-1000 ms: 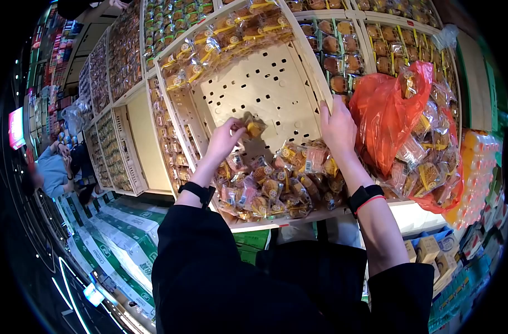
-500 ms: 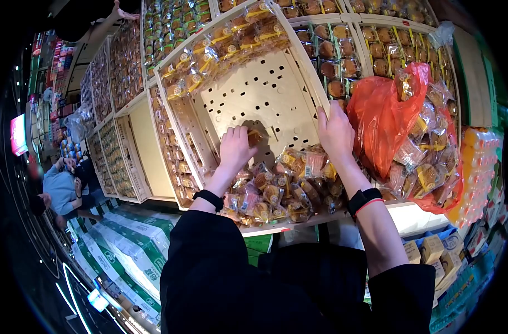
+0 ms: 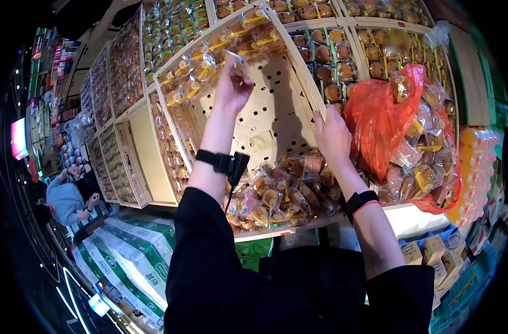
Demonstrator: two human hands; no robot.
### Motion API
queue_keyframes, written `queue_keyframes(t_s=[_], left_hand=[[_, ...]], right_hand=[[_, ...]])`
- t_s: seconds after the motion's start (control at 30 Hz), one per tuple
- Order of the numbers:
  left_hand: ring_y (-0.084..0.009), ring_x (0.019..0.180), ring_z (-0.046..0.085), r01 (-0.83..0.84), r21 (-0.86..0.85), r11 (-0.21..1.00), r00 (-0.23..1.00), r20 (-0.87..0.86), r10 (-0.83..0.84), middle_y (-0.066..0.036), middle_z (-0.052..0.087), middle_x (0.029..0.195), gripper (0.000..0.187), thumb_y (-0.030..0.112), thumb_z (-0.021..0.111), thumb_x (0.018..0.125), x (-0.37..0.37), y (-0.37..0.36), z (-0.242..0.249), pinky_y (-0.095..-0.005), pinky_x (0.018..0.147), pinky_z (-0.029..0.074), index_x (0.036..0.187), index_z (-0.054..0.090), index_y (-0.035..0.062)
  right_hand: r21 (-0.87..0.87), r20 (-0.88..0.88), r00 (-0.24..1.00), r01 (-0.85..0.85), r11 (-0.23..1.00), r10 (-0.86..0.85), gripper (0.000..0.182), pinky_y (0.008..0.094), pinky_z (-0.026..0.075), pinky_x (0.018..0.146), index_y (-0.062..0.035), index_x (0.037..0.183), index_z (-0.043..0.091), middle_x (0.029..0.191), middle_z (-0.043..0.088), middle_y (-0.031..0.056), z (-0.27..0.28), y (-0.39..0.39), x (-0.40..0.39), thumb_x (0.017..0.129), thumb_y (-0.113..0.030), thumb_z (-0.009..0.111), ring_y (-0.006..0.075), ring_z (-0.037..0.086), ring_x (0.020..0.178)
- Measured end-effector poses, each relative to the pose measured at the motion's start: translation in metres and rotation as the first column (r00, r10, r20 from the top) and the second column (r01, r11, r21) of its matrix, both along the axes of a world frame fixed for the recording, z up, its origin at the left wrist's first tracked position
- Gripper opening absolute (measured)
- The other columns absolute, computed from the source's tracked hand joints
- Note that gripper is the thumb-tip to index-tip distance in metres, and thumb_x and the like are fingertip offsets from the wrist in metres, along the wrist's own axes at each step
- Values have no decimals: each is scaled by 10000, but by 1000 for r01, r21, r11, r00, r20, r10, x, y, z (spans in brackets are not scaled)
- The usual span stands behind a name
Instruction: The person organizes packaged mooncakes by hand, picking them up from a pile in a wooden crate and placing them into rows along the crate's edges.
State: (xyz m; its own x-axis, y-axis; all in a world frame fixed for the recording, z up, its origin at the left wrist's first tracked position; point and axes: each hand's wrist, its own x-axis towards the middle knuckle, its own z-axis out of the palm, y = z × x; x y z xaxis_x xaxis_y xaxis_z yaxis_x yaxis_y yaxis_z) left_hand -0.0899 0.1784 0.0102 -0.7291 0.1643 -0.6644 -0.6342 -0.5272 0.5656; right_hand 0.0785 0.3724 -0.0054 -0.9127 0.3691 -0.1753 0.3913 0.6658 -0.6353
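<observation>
The person wears a black top (image 3: 237,295) with loose, wide sleeves (image 3: 204,234). Behind the bare left hand (image 3: 232,89), a black strap (image 3: 211,160) carries a boxy module (image 3: 239,167) trailing a thin dark cable (image 3: 229,196); behind the bare right hand (image 3: 333,138) sit a black band (image 3: 360,202) and a thin red cord (image 3: 369,205).

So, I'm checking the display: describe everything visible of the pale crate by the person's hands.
The crate is pale tan, rectangular and open-topped, with a floor pierced by small dark holes; wood or plastic, I can't tell. It sits askew among neighbouring trays. Wrapped buns line its far end, more lie heaped at the near end, and bare floor shows between. The right hand rests on its right rim.
</observation>
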Motion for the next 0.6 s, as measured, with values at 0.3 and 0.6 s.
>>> queue_keyframes(t_s=[0.3, 0.6], left_hand=[[-161, 604, 569, -572, 56, 818, 819, -25, 574, -82, 568, 766, 441, 347, 777, 746, -37, 19, -29, -257, 622, 601, 922, 558, 7], [-193, 761, 616, -330, 10, 944, 943, -25, 331, -94, 585, 903, 251, 245, 665, 862, -12, 21, -34, -314, 754, 569, 916, 536, 36]], right_hand=[[20, -10, 1000, -7, 1000, 7, 258, 467, 492, 719, -37, 1005, 503, 914, 604, 151, 0, 0, 0, 911, -278, 514, 337, 595, 882], [10, 13, 1000, -3, 1000, 3, 262, 461, 493, 724, -40, 1012, 506, 930, 607, 149, 1, 0, 0, 909, -281, 514, 332, 594, 889]])
